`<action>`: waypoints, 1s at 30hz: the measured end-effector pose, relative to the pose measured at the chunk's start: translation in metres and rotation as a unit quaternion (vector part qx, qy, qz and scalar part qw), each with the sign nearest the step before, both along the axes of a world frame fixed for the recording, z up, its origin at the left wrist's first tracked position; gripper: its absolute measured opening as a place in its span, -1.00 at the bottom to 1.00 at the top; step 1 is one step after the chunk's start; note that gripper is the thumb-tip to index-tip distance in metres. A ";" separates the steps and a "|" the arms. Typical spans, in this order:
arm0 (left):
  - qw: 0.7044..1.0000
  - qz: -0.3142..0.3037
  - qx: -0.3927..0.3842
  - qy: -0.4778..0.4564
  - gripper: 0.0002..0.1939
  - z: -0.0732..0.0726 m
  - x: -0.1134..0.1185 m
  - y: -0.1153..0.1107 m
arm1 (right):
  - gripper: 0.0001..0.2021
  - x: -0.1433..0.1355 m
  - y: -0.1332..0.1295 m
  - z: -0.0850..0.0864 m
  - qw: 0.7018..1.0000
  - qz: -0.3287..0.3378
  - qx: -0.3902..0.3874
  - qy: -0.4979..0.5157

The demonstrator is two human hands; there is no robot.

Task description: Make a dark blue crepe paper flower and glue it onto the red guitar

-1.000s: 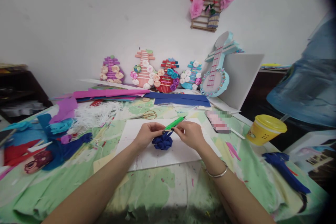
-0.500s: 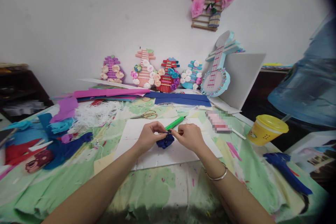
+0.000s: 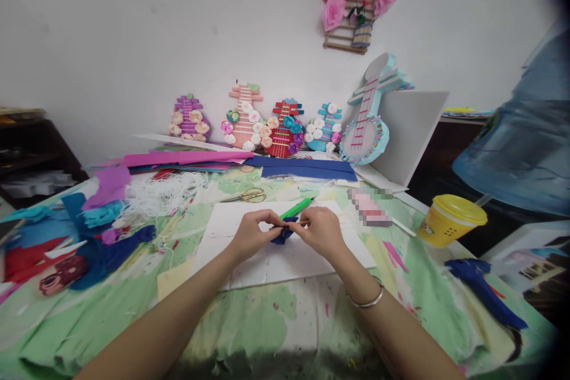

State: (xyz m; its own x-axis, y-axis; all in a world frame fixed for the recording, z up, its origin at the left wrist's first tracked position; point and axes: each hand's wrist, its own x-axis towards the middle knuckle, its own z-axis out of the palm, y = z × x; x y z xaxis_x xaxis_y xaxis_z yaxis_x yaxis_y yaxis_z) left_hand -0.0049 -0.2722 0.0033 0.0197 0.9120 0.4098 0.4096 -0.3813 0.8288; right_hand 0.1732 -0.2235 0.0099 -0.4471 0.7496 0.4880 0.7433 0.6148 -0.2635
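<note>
Dark blue crepe paper (image 3: 281, 237), gathered into a small crumpled bunch, is held just over a white board (image 3: 249, 267). My left hand (image 3: 253, 233) pinches it from the left between thumb and fingers. The fingers of my right hand (image 3: 323, 230) are closed at its upper right edge, with a short thin stick (image 3: 303, 222) showing at the fingertips. How far the stick runs into the paper is hidden. Right behind my hands, a green pen-like tool (image 3: 296, 208) with a dark tip lies on the board.
Gold-handled scissors (image 3: 253, 195) lie beyond the board. White string (image 3: 164, 193) and paper scraps (image 3: 104, 219) heap at left. A yellow lidded cup (image 3: 454, 219) and blue glue gun (image 3: 485, 294) are at right. Decorated paper instruments (image 3: 282, 130) line the wall behind blue strips (image 3: 307, 168).
The blue crepe paper has turned and risen slightly between my fingers, so less of it shows. My hands have drawn a little closer together. The view has shifted very slightly.
</note>
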 end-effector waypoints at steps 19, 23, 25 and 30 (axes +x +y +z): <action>0.967 0.048 0.078 0.237 -0.84 -0.002 0.002 -0.003 | -0.75 -0.006 -0.009 -0.006 0.978 0.056 0.194 -0.057; 0.956 0.051 0.063 0.281 -0.83 0.000 0.004 -0.003 | -0.77 -0.007 -0.011 -0.004 0.973 0.063 0.218 -0.054; 0.957 0.039 0.050 0.283 -0.81 0.000 0.005 -0.004 | -0.77 -0.007 -0.011 -0.003 0.970 0.070 0.228 -0.055; 0.974 0.013 0.007 0.227 -0.78 0.003 0.003 -0.004 | -0.83 -0.004 -0.011 0.002 0.965 0.118 0.232 -0.037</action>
